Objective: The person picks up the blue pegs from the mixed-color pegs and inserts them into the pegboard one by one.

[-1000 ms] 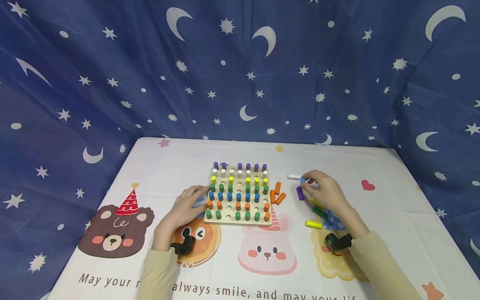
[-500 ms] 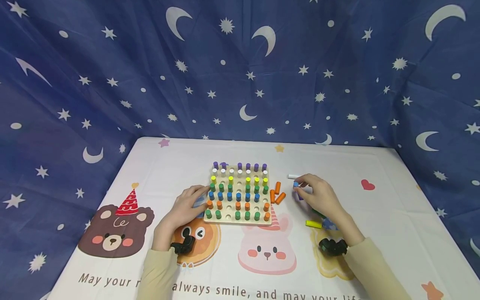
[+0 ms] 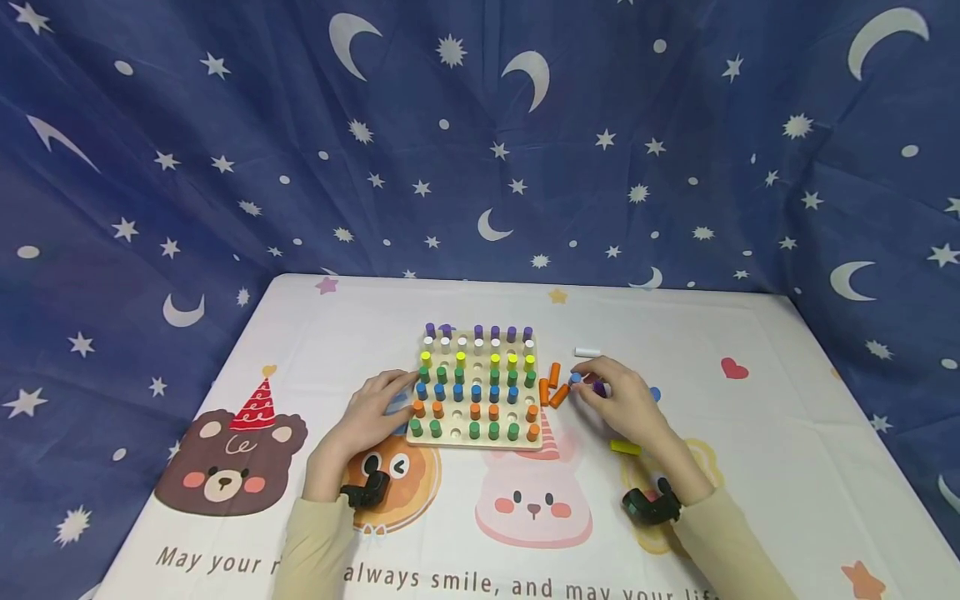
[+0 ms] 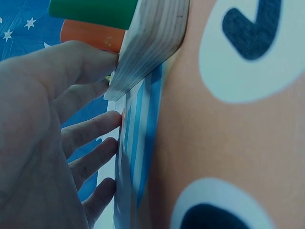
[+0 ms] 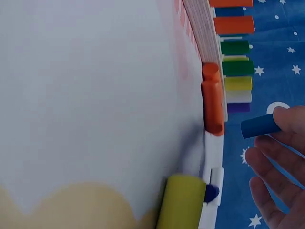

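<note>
A wooden pegboard [image 3: 442, 443] bears rows of coloured pegs, with some bare holes among them. At its left side, my left hand [image 3: 373, 408] rests with thumb and fingertips against the edge. The left wrist view shows the thumb at the board's side [image 4: 152, 45], below an orange peg [image 4: 90, 36], with the other fingers loosely extended. My right hand [image 3: 622, 400] pinches a blue peg [image 5: 259, 126] between thumb and fingertip. It is raised above the cloth, to the right of the board. In the head view only the peg's top shows.
Several orange pegs [image 3: 554, 375] lie just right of the board. A white peg [image 3: 587, 352] lies beyond the right hand, a purple peg [image 3: 601, 388] partly beneath it, and a yellow peg [image 3: 625, 447] nearer the front. A printed cloth [image 3: 420, 304] covers the table.
My right hand has moved left toward the board, carrying the blue peg, and now covers the pegs that lay beside the purple one. My left hand stays at the board's edge.
</note>
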